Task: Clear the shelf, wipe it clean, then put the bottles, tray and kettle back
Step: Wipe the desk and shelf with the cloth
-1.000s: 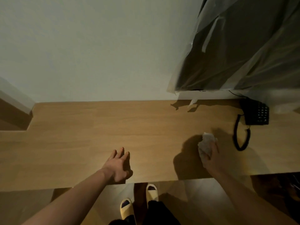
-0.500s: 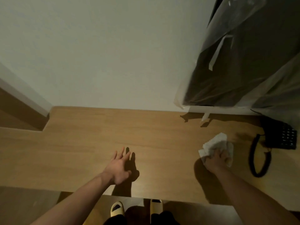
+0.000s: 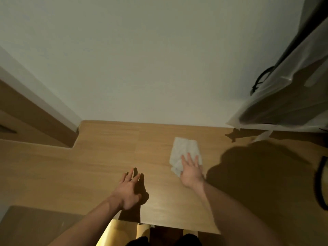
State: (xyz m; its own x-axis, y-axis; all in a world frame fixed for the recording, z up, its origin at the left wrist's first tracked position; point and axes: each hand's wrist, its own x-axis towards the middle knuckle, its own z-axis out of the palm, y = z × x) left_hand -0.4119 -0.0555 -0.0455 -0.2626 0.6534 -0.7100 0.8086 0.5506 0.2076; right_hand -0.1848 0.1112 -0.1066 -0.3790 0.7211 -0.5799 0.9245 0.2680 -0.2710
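The right hand [image 3: 190, 172] presses flat, fingers straight, on a crumpled white paper wipe [image 3: 184, 153] on the light wooden shelf [image 3: 99, 162]; the left hand [image 3: 128, 189] (fingers spread, holding nothing) hovers just beside.

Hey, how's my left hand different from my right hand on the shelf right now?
The right hand presses flat on the white cloth, while the left hand has no cloth under it and holds nothing. The right hand is farther back toward the wall; the left hand is nearer the front edge of the shelf. Both have straight fingers, palms down, over the same wooden shelf.
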